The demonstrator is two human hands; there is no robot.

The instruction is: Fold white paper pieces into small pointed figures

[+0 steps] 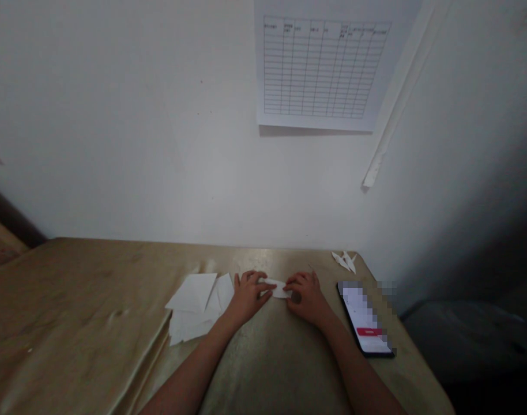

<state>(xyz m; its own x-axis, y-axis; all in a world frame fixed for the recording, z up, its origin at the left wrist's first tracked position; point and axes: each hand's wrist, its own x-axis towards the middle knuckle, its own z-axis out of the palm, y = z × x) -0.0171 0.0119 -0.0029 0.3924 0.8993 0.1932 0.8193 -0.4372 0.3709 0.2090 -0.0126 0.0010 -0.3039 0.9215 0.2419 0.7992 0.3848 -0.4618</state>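
A small folded piece of white paper [279, 290] lies between my two hands near the far side of the table. My left hand [249, 290] grips its left end with thumb and fingers. At the other end, my right hand [304, 293] pinches the paper, its fingertips partly covering it. Just left of my left hand rests a loose pile of white paper sheets [194, 314], overlapping at odd angles. Two or so small folded white paper pieces [345, 261] sit at the far right corner.
A phone [365, 320] with a lit screen lies on the right of the brown-covered table [281, 369]. The cover has raised creases at the left. A printed table sheet [324, 69] hangs on the white wall behind. A dark, bulky shape [466, 337] stands beyond the right edge.
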